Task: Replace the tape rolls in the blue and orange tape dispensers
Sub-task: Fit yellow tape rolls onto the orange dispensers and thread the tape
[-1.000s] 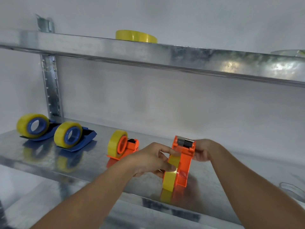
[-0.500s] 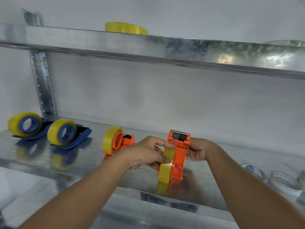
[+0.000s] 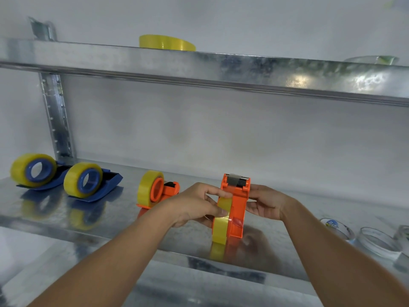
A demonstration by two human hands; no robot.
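While both forearms are reaching in from the near edge, the left hand (image 3: 194, 203) is curling its fingers and thumb around the yellow tape roll (image 3: 221, 220) mounted on the nearest orange dispenser (image 3: 238, 202), and the right hand (image 3: 264, 202) is gripping the far side of that dispenser's body, steadying it as it is standing nose-up on the lower shelf (image 3: 110, 220). The roll is sitting against the dispenser's left face, and whether it is fully seated on the hub cannot be told because the left hand is covering it. Judging by this, the roll is being seated or its tape led toward the cutter. Just behind and to the left, a second orange dispenser (image 3: 158, 191) is lying flat and already carrying a full yellow roll. Farther left, two blue dispensers (image 3: 93, 183) (image 3: 35, 171) are resting side by side, each wearing a thick yellow roll, so those three are looking finished and the one in hand appears to be the last. Off to the right, several clear, nearly spent rolls (image 3: 376, 240) are lying on the same shelf, probably the removed ones. Farthest away, one spare yellow roll (image 3: 167, 42) is lying flat on the upper shelf (image 3: 221, 65).
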